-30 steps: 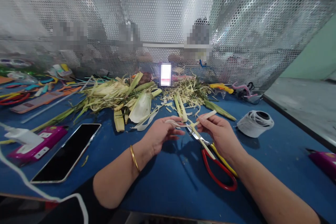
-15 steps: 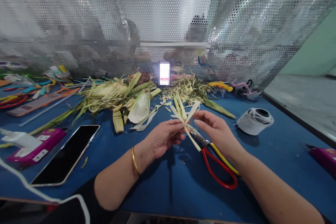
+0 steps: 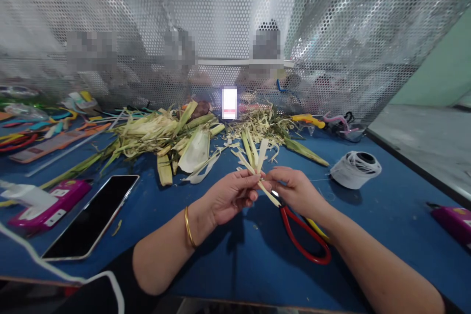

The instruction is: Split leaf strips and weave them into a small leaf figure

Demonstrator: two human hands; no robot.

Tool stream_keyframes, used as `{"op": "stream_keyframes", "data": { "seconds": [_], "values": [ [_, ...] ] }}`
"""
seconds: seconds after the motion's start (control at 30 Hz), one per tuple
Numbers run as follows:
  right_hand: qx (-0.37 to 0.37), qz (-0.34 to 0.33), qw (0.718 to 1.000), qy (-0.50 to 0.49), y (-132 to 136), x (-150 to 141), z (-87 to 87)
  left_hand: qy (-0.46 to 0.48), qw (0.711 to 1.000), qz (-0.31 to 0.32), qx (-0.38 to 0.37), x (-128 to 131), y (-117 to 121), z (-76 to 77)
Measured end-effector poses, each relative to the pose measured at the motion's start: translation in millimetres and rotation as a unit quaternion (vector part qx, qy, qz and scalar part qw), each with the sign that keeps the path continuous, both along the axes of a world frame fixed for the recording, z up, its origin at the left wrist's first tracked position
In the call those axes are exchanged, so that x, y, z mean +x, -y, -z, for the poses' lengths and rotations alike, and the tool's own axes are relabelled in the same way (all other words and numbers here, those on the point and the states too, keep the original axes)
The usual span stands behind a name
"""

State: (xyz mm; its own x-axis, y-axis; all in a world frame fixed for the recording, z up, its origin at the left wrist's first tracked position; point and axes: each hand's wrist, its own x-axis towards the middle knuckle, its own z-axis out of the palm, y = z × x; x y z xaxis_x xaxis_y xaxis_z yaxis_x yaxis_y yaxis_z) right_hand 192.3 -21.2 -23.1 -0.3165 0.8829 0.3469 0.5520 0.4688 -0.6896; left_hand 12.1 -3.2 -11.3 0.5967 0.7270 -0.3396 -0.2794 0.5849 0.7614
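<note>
My left hand (image 3: 230, 195) and my right hand (image 3: 294, 189) meet above the blue table (image 3: 235, 260), both pinching a small crossed bundle of pale leaf strips (image 3: 257, 167). The strips stick up and fan out from between the fingertips. A gold bangle (image 3: 188, 226) sits on my left wrist. Scissors with a red and a yellow handle (image 3: 303, 240) lie on the table under my right wrist, their blades partly hidden by the hand.
A heap of green and pale leaves (image 3: 165, 132) lies beyond the hands. A dark phone (image 3: 93, 216) and a pink case (image 3: 51, 203) lie at left, a white thread spool (image 3: 355, 169) at right. A perforated metal screen (image 3: 235, 34) closes the back; people sit behind it.
The hands came together and rose slightly. The strips turned from lying sideways to standing upright and crossed between the fingertips. My right hand shifted left over the scissor blades.
</note>
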Motion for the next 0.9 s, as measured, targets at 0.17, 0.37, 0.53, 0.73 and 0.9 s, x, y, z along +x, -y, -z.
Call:
{"op": "stream_keyframes", "data": {
  "seconds": [0.17,0.37,0.53,0.73,0.9],
  "values": [
    [0.104,0.038,0.991,0.080,-1.3,-2.5,15.6,0.007,0.999,-0.036,-0.021,4.2,2.9,0.2],
    [0.079,0.034,0.995,0.056,-4.9,-1.3,18.2,-0.071,0.988,-0.060,0.126,6.2,6.7,4.1],
    [-0.022,0.116,0.991,-0.061,1.4,-1.3,0.2,-0.099,0.979,-0.106,0.142,4.6,3.0,1.4],
    [-0.131,0.011,0.991,-0.031,13.0,-9.7,-6.8,-0.130,0.970,-0.121,0.164,5.7,1.1,4.3],
    [0.126,0.072,0.987,0.066,18.7,-8.7,-14.8,-0.191,0.960,-0.095,0.183,10.0,5.5,6.5]
  ]
}}
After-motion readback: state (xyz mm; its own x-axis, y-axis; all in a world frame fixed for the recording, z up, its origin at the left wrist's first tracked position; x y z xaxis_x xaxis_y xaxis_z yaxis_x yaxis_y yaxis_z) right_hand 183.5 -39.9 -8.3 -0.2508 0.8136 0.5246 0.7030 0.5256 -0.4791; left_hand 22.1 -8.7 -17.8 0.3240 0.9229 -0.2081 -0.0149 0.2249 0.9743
